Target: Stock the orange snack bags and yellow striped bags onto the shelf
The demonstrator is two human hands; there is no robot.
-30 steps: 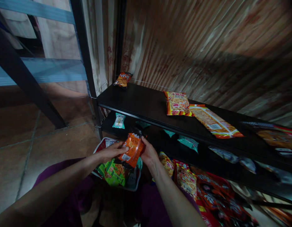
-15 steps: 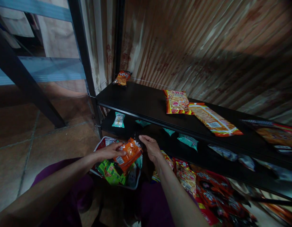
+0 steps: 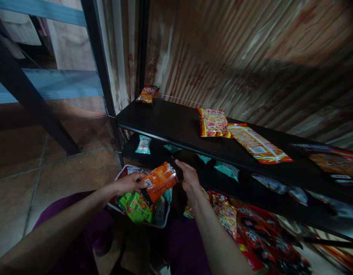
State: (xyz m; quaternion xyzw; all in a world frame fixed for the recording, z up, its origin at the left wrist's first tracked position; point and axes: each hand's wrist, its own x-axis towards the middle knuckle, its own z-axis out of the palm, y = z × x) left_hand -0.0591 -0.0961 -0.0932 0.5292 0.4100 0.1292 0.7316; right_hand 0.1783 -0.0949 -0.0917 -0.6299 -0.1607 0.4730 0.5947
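Observation:
An orange snack bag (image 3: 161,182) with black ends is stretched between my two hands, above a white-rimmed basket (image 3: 165,220). My left hand (image 3: 132,183) grips its left end, thumb on top near the barcode. At the upper right corner, my right hand (image 3: 188,173) pinches the black end. Below the orange bag, green snack bags (image 3: 134,206) lie in the basket, partly covered by it. A similar small orange bag (image 3: 147,94) rests at the left end of the black upper shelf (image 3: 170,118).
Farther right on the upper shelf lie two yellow-and-red noodle snack bags (image 3: 214,122) (image 3: 259,144). Teal packets (image 3: 143,145) sit on the lower shelf. Several red bags (image 3: 256,229) are piled at lower right. A dark metal post (image 3: 102,61) stands at the shelf's left end.
The orange bag has moved slightly right and turned flatter, its right end raised. My right hand has shifted a little right with it; the left hand keeps hold.

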